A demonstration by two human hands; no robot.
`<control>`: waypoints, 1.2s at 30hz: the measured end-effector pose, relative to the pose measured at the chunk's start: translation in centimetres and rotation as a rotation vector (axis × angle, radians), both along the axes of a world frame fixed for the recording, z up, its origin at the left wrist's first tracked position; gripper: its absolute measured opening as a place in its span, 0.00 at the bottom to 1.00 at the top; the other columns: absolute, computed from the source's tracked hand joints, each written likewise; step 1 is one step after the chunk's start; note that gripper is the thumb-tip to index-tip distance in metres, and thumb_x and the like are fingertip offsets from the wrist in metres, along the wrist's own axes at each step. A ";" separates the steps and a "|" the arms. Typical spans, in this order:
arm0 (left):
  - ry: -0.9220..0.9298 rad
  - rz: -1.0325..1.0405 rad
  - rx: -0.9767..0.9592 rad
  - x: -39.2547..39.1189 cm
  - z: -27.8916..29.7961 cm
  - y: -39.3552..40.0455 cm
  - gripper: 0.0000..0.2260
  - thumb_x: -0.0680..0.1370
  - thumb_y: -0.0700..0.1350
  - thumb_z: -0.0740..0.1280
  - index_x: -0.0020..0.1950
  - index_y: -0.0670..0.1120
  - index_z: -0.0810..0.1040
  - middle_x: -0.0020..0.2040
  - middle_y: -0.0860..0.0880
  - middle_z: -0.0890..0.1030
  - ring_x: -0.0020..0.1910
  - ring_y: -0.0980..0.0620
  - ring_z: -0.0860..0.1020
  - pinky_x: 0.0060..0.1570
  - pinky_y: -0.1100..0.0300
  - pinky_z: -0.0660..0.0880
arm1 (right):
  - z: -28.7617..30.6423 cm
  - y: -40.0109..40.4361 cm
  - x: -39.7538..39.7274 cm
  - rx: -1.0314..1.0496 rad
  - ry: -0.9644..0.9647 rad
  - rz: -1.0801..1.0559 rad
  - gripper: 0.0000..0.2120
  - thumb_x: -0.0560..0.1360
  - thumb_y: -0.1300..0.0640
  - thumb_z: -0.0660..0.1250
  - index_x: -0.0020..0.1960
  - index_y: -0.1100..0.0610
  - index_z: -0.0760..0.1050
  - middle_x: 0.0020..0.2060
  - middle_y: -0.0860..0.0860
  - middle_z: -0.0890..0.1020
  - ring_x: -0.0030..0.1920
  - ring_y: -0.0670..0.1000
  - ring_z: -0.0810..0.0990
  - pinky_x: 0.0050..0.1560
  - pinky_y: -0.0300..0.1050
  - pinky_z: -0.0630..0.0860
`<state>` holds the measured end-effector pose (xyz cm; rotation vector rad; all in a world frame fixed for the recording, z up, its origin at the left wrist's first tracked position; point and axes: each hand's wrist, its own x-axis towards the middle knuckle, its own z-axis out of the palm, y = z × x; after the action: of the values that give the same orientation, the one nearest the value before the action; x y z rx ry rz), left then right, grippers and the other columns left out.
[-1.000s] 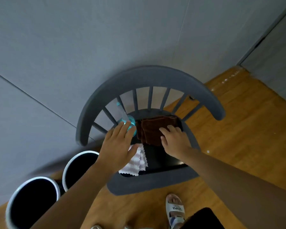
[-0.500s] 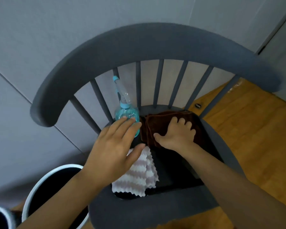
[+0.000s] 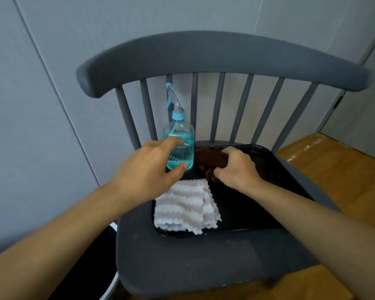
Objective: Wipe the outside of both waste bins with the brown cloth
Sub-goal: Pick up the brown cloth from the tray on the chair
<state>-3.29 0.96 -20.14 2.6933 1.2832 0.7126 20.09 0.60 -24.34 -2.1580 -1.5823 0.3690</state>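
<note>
The near right part of the black tray lies free. The spray bottle stands far left. The chair spindles close the far side.

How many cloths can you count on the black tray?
2. The brown cloth lies at the tray's far side, gripped by the right hand; the pink-and-white striped cloth lies at its near left corner.

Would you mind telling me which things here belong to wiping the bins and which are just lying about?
For the job: brown cloth, gripped by the right hand; spray bottle, which the left hand reaches for; a waste bin's rim at the lower left.

Lying about: striped pink and white cloth, black tray, grey chair.
</note>
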 end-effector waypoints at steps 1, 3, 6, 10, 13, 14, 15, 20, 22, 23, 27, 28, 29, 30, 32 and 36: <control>0.001 -0.003 -0.007 -0.1 0.2 -0.4 0.25 0.80 0.57 0.67 0.74 0.51 0.67 0.68 0.50 0.77 0.63 0.49 0.77 0.55 0.49 0.79 | 0.3 -0.5 0.0 0.040 0.008 0.025 0.27 0.74 0.57 0.76 0.72 0.55 0.75 0.61 0.54 0.81 0.63 0.59 0.80 0.66 0.55 0.77; -0.004 -0.011 -0.013 -0.1 0.6 -1.2 0.25 0.80 0.55 0.68 0.75 0.52 0.67 0.69 0.50 0.76 0.64 0.49 0.77 0.57 0.50 0.79 | 1.2 -1.7 -0.3 0.120 0.007 0.111 0.26 0.73 0.62 0.74 0.70 0.55 0.77 0.58 0.54 0.79 0.61 0.58 0.79 0.61 0.46 0.75; -0.039 -0.042 -0.026 -0.1 1.7 -2.5 0.28 0.79 0.53 0.70 0.77 0.52 0.65 0.72 0.51 0.73 0.68 0.50 0.74 0.64 0.53 0.76 | 3.2 -4.2 -1.7 0.230 -0.054 0.304 0.28 0.75 0.64 0.74 0.72 0.53 0.73 0.60 0.53 0.79 0.62 0.54 0.78 0.62 0.45 0.74; -0.029 -0.112 -0.067 -0.8 3.6 -4.4 0.33 0.75 0.51 0.75 0.75 0.55 0.62 0.71 0.53 0.71 0.68 0.52 0.69 0.64 0.55 0.72 | 6.1 -7.6 -4.5 0.253 -0.080 0.525 0.32 0.76 0.59 0.76 0.70 0.45 0.62 0.60 0.49 0.79 0.59 0.49 0.79 0.57 0.49 0.81; -0.032 -0.143 -0.158 -2.5 5.0 -6.1 0.29 0.72 0.50 0.77 0.69 0.55 0.68 0.62 0.55 0.79 0.57 0.55 0.77 0.56 0.58 0.75 | 8.1 -9.6 -6.2 0.299 -0.109 0.587 0.31 0.74 0.59 0.76 0.65 0.41 0.61 0.56 0.49 0.79 0.55 0.49 0.80 0.52 0.50 0.81; -0.047 -0.152 -0.192 -3.3 5.3 -6.8 0.27 0.72 0.50 0.77 0.68 0.54 0.71 0.59 0.56 0.81 0.55 0.56 0.79 0.56 0.57 0.76 | 8.7 -10.3 -6.7 0.315 -0.082 0.590 0.30 0.73 0.59 0.76 0.64 0.41 0.62 0.56 0.47 0.79 0.55 0.47 0.79 0.52 0.47 0.81; -0.065 -0.165 -0.208 -4.1 5.6 -7.5 0.24 0.72 0.51 0.78 0.66 0.53 0.74 0.57 0.56 0.82 0.52 0.56 0.80 0.55 0.56 0.78 | 9.2 -11.0 -7.2 0.330 -0.059 0.588 0.30 0.72 0.59 0.77 0.64 0.42 0.64 0.57 0.44 0.78 0.55 0.42 0.77 0.53 0.42 0.79; -0.224 -0.152 -0.196 -8.4 5.9 -11.8 0.12 0.75 0.50 0.76 0.56 0.49 0.79 0.45 0.54 0.82 0.43 0.56 0.81 0.46 0.52 0.79 | 10.1 -14.6 -9.2 0.432 0.094 0.495 0.25 0.68 0.50 0.82 0.60 0.49 0.75 0.51 0.40 0.79 0.51 0.38 0.78 0.48 0.34 0.77; -0.281 -0.141 -0.167 -9.7 5.6 -13.6 0.11 0.77 0.48 0.74 0.57 0.50 0.78 0.47 0.55 0.82 0.45 0.56 0.81 0.47 0.53 0.79 | 9.9 -16.3 -10.4 0.356 0.220 0.554 0.25 0.69 0.49 0.82 0.63 0.47 0.77 0.53 0.40 0.81 0.53 0.40 0.81 0.50 0.36 0.82; -0.319 -0.139 -0.169 -10.2 5.4 -14.4 0.11 0.77 0.48 0.74 0.58 0.50 0.78 0.48 0.55 0.83 0.47 0.55 0.81 0.48 0.54 0.80 | 9.7 -17.1 -11.0 0.319 0.251 0.607 0.26 0.70 0.48 0.81 0.65 0.46 0.76 0.54 0.39 0.81 0.55 0.41 0.81 0.51 0.38 0.83; -0.470 -0.177 -0.208 -12.5 5.2 -16.8 0.12 0.78 0.46 0.73 0.60 0.49 0.78 0.51 0.54 0.83 0.52 0.53 0.82 0.52 0.59 0.78 | 9.6 -19.6 -13.4 0.313 0.543 0.719 0.24 0.72 0.46 0.81 0.65 0.47 0.78 0.54 0.44 0.84 0.56 0.46 0.84 0.52 0.47 0.86; -0.501 -0.194 -0.215 -13.0 5.2 -17.3 0.12 0.78 0.45 0.73 0.60 0.48 0.79 0.52 0.54 0.83 0.52 0.54 0.81 0.52 0.62 0.77 | 9.7 -20.0 -13.9 0.288 0.660 0.735 0.23 0.72 0.46 0.80 0.64 0.48 0.79 0.53 0.45 0.84 0.56 0.48 0.85 0.53 0.49 0.86; -0.536 -0.208 -0.232 -13.5 5.3 -17.8 0.12 0.78 0.44 0.73 0.60 0.47 0.79 0.52 0.54 0.83 0.52 0.54 0.81 0.53 0.63 0.76 | 9.7 -20.2 -14.4 0.253 0.745 0.751 0.24 0.72 0.45 0.80 0.64 0.47 0.79 0.54 0.45 0.84 0.57 0.48 0.85 0.53 0.50 0.86; -0.562 -0.215 -0.248 -13.9 5.3 -18.3 0.12 0.78 0.43 0.73 0.60 0.47 0.79 0.52 0.53 0.83 0.53 0.53 0.81 0.54 0.64 0.75 | 9.7 -20.5 -14.9 0.212 0.805 0.767 0.25 0.71 0.45 0.80 0.65 0.46 0.78 0.54 0.43 0.84 0.58 0.48 0.84 0.54 0.50 0.86; -0.562 -0.201 -0.235 -14.5 5.1 -18.7 0.13 0.77 0.43 0.73 0.61 0.48 0.80 0.53 0.53 0.83 0.55 0.52 0.81 0.55 0.63 0.74 | 9.2 -20.9 -16.2 0.140 0.906 0.782 0.27 0.70 0.45 0.81 0.67 0.42 0.77 0.56 0.41 0.83 0.60 0.50 0.84 0.55 0.50 0.85; -0.473 -0.069 -0.093 -15.8 3.9 -18.7 0.17 0.75 0.43 0.76 0.61 0.57 0.80 0.54 0.54 0.78 0.58 0.54 0.74 0.56 0.68 0.67 | 7.3 -21.0 -18.5 0.182 0.792 0.673 0.26 0.73 0.44 0.79 0.68 0.40 0.75 0.57 0.41 0.81 0.61 0.50 0.82 0.56 0.50 0.85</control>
<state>-19.04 -17.71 -16.21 2.2854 1.0664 1.1581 1.57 -20.39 -17.05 -1.0502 -1.6801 1.0730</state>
